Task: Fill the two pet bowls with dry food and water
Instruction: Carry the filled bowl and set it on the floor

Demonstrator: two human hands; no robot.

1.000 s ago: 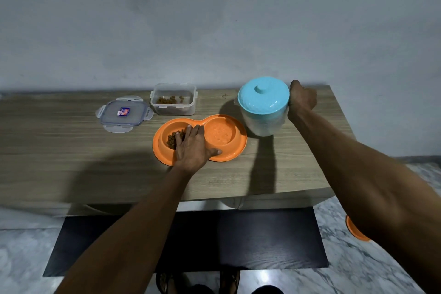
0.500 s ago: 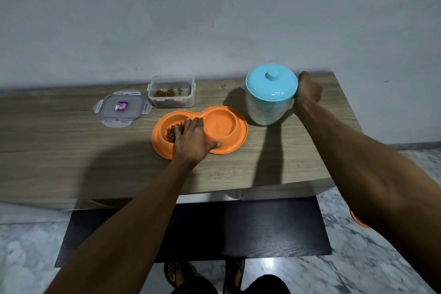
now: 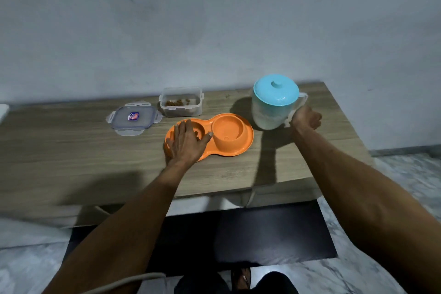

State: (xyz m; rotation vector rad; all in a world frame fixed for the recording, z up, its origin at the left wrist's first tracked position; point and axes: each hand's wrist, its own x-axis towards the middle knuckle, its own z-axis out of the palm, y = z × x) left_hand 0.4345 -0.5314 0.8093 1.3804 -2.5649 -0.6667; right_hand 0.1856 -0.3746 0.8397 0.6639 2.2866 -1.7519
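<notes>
The orange double pet bowl [image 3: 229,148] lies on the wooden table [image 3: 71,150], near the middle and toward the front edge; its left well holds brown dry food [image 3: 198,132], mostly covered by the left hand [image 3: 187,142], and its right well [image 3: 228,127] looks dry, though whether any water is in it cannot be told. The left hand lies flat with fingers spread over the left well and the rim, the thumb reaching toward the right well; it presses on the dish rather than grasping it. Just right of the dish stands a translucent water jug [image 3: 267,112] with a light blue lid [image 3: 276,90], upright on the table; the right hand [image 3: 306,117] is closed around its handle [image 3: 301,102] on the jug's right side. Behind the dish, near the wall [image 3: 214,19], sits a clear plastic food container [image 3: 180,101], open, with a little kibble at the bottom; its snap-lock lid [image 3: 134,118] lies flat on the table just to its left, a small sticker at the centre. Below the table edge a dark mat [image 3: 274,234] lies on a marble floor [image 3: 405,174].
</notes>
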